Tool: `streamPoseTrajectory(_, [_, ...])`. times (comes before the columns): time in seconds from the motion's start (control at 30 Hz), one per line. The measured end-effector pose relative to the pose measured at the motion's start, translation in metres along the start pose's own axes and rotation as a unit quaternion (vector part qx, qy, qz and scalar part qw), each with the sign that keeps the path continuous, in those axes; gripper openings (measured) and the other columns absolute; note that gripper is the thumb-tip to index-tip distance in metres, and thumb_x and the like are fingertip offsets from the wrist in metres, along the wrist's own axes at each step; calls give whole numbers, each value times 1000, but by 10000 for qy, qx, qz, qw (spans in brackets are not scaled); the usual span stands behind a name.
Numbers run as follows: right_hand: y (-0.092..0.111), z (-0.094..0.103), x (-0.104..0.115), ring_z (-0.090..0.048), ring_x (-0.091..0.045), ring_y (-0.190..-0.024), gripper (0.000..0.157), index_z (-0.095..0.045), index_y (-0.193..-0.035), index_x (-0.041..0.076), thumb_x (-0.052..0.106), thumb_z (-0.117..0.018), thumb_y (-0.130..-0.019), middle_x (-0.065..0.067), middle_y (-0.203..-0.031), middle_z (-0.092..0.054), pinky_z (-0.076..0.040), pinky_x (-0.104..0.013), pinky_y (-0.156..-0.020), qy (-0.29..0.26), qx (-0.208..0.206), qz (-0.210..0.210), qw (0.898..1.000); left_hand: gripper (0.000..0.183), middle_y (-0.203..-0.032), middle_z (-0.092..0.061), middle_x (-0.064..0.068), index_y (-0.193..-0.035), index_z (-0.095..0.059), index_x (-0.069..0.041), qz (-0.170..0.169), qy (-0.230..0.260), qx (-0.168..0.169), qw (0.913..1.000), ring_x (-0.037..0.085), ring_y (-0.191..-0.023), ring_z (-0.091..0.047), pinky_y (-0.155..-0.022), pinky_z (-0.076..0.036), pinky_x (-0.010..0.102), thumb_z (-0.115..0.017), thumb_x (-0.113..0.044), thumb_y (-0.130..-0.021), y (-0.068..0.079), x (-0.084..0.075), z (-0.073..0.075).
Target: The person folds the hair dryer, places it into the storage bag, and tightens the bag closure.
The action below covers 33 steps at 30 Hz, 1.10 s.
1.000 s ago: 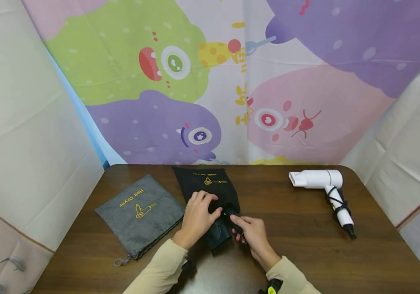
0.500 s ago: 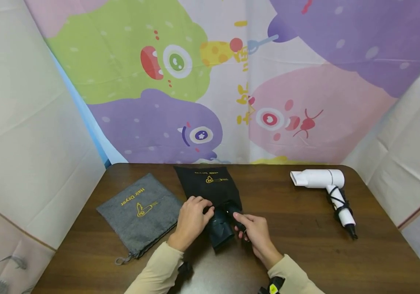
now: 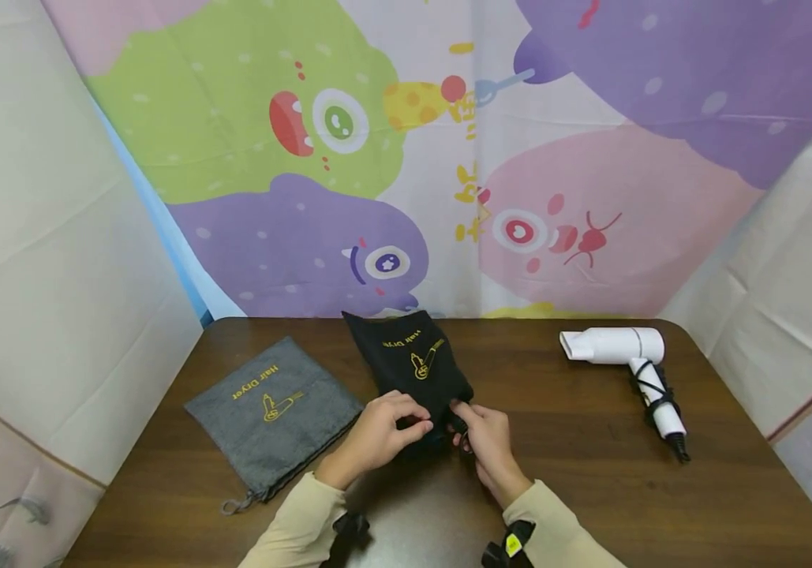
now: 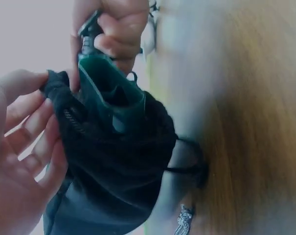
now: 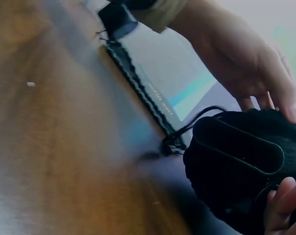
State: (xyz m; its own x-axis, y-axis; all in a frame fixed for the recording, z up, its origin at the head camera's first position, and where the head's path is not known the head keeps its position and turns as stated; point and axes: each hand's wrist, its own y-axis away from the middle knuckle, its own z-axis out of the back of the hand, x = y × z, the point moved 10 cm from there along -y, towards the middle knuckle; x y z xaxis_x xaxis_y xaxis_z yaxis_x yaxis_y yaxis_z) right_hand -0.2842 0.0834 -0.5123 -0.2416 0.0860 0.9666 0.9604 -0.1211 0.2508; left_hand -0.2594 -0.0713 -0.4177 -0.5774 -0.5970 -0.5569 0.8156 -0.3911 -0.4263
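A black drawstring pouch [image 3: 413, 355] with yellow "Hair Dryer" print is at the middle of the table. Inside its mouth sits a dark green hair dryer [image 4: 125, 115], its flat nozzle facing out of the opening. My left hand [image 3: 380, 432] pinches the pouch's rim between thumb and fingertips, as the left wrist view shows closely. My right hand [image 3: 488, 443] grips the dryer's dark handle beside the pouch mouth. Most of the dryer's body is hidden by the cloth. A black cord loop [image 5: 204, 113] hangs from the pouch rim.
To the left, a grey drawstring pouch [image 3: 274, 414] with the same print lies flat. A white hair dryer [image 3: 611, 345], black cord wound round its handle, lies at the back right of the brown table [image 3: 576, 489]. A cartoon-print cloth [image 3: 349, 237] hangs behind.
The black pouch's mouth has been drawn toward me over the dryer, which is now mostly covered. The pouch has tilted up, and my left hand has shifted from the dryer to the pouch rim.
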Motion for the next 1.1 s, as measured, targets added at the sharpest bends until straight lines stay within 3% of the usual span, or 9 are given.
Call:
streamPoseTrajectory(0.1, [-2,1,3,-50,-9,-40,27,-63,-62,3,15,-65,-86,0,-51,-57,-38,-20,-42,-66,-112,60,9999,5,-83,-68,-5,-88,-73,-14,55,80,40,9999,7,-78,-59,-71,-50,22,-72,-19,-87,1,0,-1])
streamPoseTrajectory(0.3, [-2,-1,5,-51,-8,-42,33,-71,-94,-7,26,-70,-89,-1,-60,-62,-40,-19,-43,-160,15,-36,9999,8,-79,-64,-6,-85,-71,-16,595,-709,-671,9934,8,-71,-57,-66,-48,23,-76,-21,-82,5,11,15])
streamPoseTrajectory(0.43, [-2,2,4,-51,-7,-41,38,-69,-99,-10,27,-71,-89,-1,-60,-62,-39,-18,-43,-279,-40,-72,9996,19,-81,-64,-3,-91,-70,-15,626,-1166,-813,9879,12,-75,-59,-68,-49,28,-81,-23,-77,9,15,18])
streamPoseTrajectory(0.53, [-2,4,6,-51,-7,-42,39,-69,-100,-9,28,-71,-88,-3,-61,-63,-39,-18,-43,-314,-113,-68,9994,17,-80,-65,-2,-89,-70,-12,721,-1301,-888,9849,14,-73,-61,-67,-50,30,-80,-18,-77,11,17,20])
streamPoseTrajectory(0.63, [-3,5,7,-51,-8,-42,37,-70,-97,-8,29,-72,-88,-3,-60,-63,-39,-18,-43,-379,-273,-14,9989,9,-77,-68,-2,-85,-71,-10,832,-970,-630,9898,11,-69,-63,-65,-51,26,-76,-12,-78,11,21,17])
streamPoseTrajectory(0.7, [-4,6,7,-51,-8,-42,34,-70,-91,-7,27,-71,-89,-2,-58,-62,-39,-18,-42,-452,-396,73,9982,7,-76,-69,-1,-85,-70,-9,870,-489,-236,9947,10,-68,-63,-65,-51,23,-74,-11,-79,10,22,10])
streamPoseTrajectory(0.83, [-4,8,5,-51,-8,-40,30,-70,-79,-5,24,-71,-88,-1,-54,-61,-39,-19,-40,-459,-529,197,9973,6,-76,-68,-2,-86,-70,-10,808,146,233,9963,7,-68,-61,-64,-49,20,-73,-13,-82,9,16,0])
streamPoseTrajectory(0.93, [-2,7,3,-51,-8,-39,31,-70,-78,-5,24,-72,-87,-3,-55,-63,-40,-20,-40,-275,-510,200,9981,13,-80,-66,-5,-93,-69,-13,884,-28,38,9961,5,-69,-59,-65,-48,19,-75,-18,-82,7,15,1])
streamPoseTrajectory(1.1, [0,5,5,-52,-8,-40,34,-69,-81,-7,26,-74,-86,-4,-57,-64,-41,-20,-41,-68,-487,298,9983,26,-87,-65,-2,-105,-67,-13,830,-242,-706,9938,9,-71,-59,-66,-49,23,-77,-21,-82,-5,6,12])
